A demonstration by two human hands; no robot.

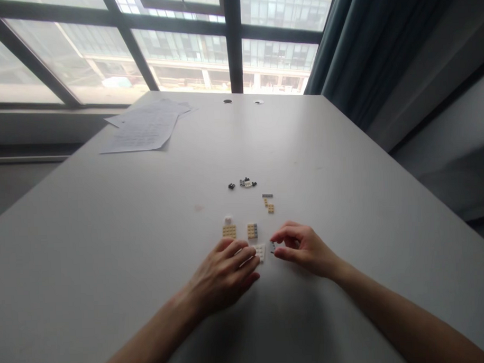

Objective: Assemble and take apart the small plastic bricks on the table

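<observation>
My left hand (229, 269) lies low over the table, fingers stretched out and slightly apart. Its fingertips cover the left part of a white studded toy-brick plate (261, 252); whether they press on it is hard to tell. Just to the right, my right hand (302, 247) pinches a small grey toy-brick piece (273, 246) between thumb and forefinger. Beyond the left fingers are a tan studded plate (229, 231) and a small white brick (228, 220). A tan-and-grey brick block (252, 231) sits behind the white plate.
Farther back are small tan pieces (270, 208), a grey strip (267, 195), a black piece (231, 186) and a black-and-white cluster (248, 183). Printed papers (145, 129) lie at the table's (337, 178) far left, by the window. A dark curtain (364, 55) hangs at right.
</observation>
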